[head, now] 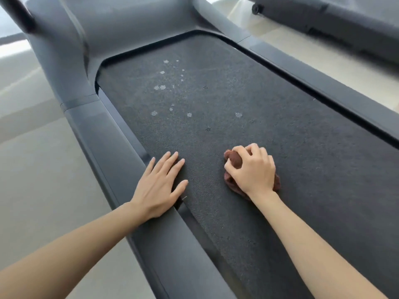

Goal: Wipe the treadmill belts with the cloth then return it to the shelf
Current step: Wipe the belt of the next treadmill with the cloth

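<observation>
A dark textured treadmill belt (216, 100) runs from the upper middle to the lower right of the head view. Several pale dried spots (160, 87) dot its far half. My right hand (252, 171) grips a bunched brown cloth (234, 159) and holds it down on the belt near its middle. My left hand (160, 184) lies flat with straight fingers, its palm on the left side rail (121, 169) and its fingertips on the belt's left edge.
The grey treadmill upright and motor cover (90, 39) rise at the upper left. The right side rail (323, 83) borders the belt. Part of a second treadmill (345, 16) shows at the top right. Pale floor (43, 169) lies to the left.
</observation>
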`<state>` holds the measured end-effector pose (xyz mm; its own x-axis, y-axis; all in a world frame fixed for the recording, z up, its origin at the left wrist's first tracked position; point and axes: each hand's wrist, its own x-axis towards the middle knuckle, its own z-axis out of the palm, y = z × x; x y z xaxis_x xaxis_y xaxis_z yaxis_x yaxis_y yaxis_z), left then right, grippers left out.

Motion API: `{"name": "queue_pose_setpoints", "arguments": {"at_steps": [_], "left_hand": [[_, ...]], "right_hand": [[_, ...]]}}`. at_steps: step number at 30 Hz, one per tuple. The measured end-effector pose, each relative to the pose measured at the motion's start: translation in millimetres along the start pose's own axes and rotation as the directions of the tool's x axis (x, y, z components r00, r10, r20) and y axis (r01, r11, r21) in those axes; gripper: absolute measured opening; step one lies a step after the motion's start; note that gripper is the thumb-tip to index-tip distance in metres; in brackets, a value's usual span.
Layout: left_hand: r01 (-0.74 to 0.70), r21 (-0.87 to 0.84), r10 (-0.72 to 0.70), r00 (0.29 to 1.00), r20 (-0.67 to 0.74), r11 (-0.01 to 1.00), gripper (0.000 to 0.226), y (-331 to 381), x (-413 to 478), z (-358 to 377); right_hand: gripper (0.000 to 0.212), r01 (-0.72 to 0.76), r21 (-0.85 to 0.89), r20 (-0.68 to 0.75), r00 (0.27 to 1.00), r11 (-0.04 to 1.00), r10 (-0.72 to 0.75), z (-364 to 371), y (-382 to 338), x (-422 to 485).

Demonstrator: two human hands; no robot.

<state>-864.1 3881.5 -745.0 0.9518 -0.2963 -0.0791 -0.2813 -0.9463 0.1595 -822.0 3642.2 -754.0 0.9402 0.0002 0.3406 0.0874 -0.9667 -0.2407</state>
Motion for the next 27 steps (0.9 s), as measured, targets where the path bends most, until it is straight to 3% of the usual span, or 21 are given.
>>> {"name": "queue_pose_setpoints", "arguments": {"at_steps": [5, 8, 10, 14, 18, 23, 27], "left_hand": [[-0.221, 0.072, 0.219, 0.975, 0.035, 0.973, 0.069, -31.4, 52.1, -15.4], [-0.466, 0.064, 0.459, 0.882, 0.103, 0.882, 0.053, -42.0, 71.8, -17.2], [-0.555, 0.024, 0.549, 0.828, 0.118, 0.832, 0.052, -43.5, 75.6, -10.8], [-0.622, -0.060, 0.625, 0.775, 0.100, 0.781, 0.054, -49.1, 83.2, -4.4], [-0.743, -0.046, 0.740, 0.655, 0.152, 0.667, 0.052, -59.5, 101.9, -10.7], [-0.752, -0.066, 0.751, 0.640, 0.161, 0.655, 0.055, -62.3, 103.5, -8.4], [-0.754, -0.043, 0.750, 0.643, 0.156, 0.655, 0.055, -63.8, 105.9, -4.7]], "right_hand": [[0.035, -0.217, -0.098, -0.019, 0.976, 0.971, 0.216, 24.4, 18.7, 82.5], [0.036, -0.284, -0.109, -0.070, 0.958, 0.953, 0.278, 28.1, 15.0, 82.0], [0.035, -0.283, -0.106, -0.063, 0.959, 0.953, 0.278, 23.8, 7.0, 63.7], [0.031, -0.268, -0.095, -0.082, 0.962, 0.959, 0.261, 6.6, -12.2, 1.6], [0.030, -0.344, -0.107, -0.156, 0.932, 0.933, 0.326, -3.1, -10.3, -33.4], [0.036, -0.684, -0.136, -0.216, 0.726, 0.716, 0.652, -6.3, 35.8, 16.3], [0.041, -0.699, -0.161, -0.163, 0.715, 0.697, 0.680, 8.5, 32.8, 62.4]]}}
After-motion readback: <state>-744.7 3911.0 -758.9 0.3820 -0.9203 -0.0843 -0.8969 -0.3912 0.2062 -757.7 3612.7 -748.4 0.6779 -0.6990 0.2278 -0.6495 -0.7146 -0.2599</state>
